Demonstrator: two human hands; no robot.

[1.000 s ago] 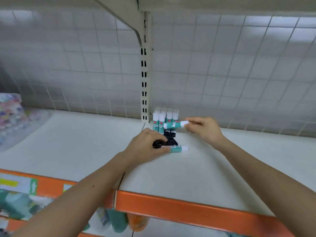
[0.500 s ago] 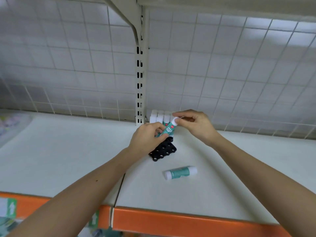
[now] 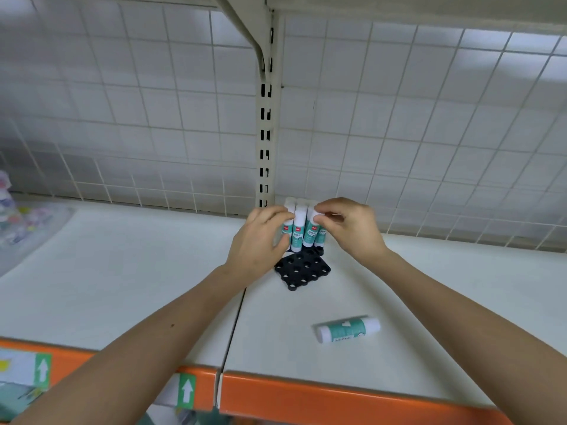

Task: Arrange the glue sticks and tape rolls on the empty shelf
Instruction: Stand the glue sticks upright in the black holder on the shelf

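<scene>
Both hands meet at the far end of the black tray (image 3: 302,269), seen through the head camera I am watching from afar. The tray lies flat on the white shelf (image 3: 122,271), its near rows of round sockets bare.

On the tray's far rows stands a tight cluster, the standing sticks (image 3: 297,233), teal bodies with white caps up. My view shows the left hand (image 3: 260,240) cupped against the cluster on the tray's left side. Its fingers are curled round the caps and its thumb lies low on the front of the bodies.

The right hand (image 3: 349,228) comes in from the tray's right. Its thumb and fingertips pinch the white cap of the leaning stick (image 3: 310,230), which tips slightly rightward at the top. That stick's foot sits at the front row of the cluster; I cannot tell whether it is fully seated in a socket.

A loose stick (image 3: 346,328) lies on its side nearer me than the tray and a little to its right, well apart from it.

Just behind the tray rises a slotted cream post (image 3: 266,133), flanked by a white wire grid (image 3: 429,133). Nearer than the tray runs the shelf's orange lip (image 3: 337,400), bearing green arrow labels (image 3: 187,391). Far to the tray's left sit blurred pastel packets (image 3: 12,216).
</scene>
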